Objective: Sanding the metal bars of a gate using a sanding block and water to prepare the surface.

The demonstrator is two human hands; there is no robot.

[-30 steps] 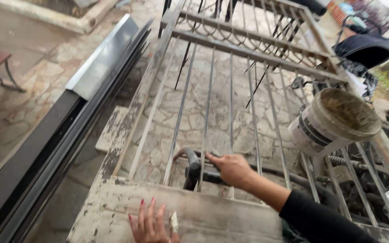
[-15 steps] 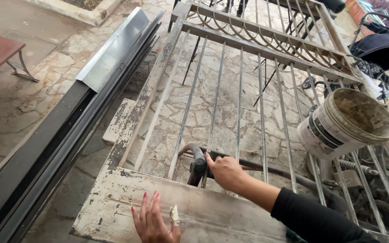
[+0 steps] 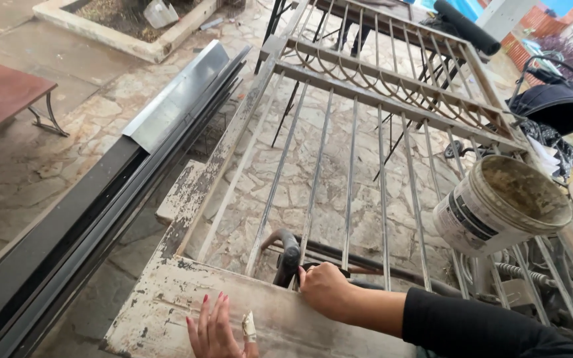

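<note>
Underfoot, a stone-paved floor (image 3: 48, 159) runs across the whole view. Lying flat above it on black stands is a large metal gate (image 3: 392, 106), its vertical bars grey and its bottom panel (image 3: 167, 298) covered in flaking white paint. Along the gate's left side lie long dark metal profiles (image 3: 67, 238) with a folded sheet of bright metal (image 3: 174, 99) on top. At the far left stands a reddish-brown bench (image 3: 1, 99), and beyond it a raised planter (image 3: 121, 33). A dirty white bucket (image 3: 492, 205) rests tilted on the bars near the gate's right edge, with a dark pram (image 3: 558, 106) behind it.

Closer in, the right hand (image 3: 326, 288), on a black-sleeved arm, reaches across the lower bars and is curled closed around a dark tool (image 3: 290, 258) that pokes up between two bars just above the bottom panel; the grasped part is hidden by the fingers. The left hand (image 3: 217, 331) lies open and flat on the painted panel, fingers spread, holding nothing, with a pale bandage (image 3: 249, 326) wrapped on one finger.
</note>
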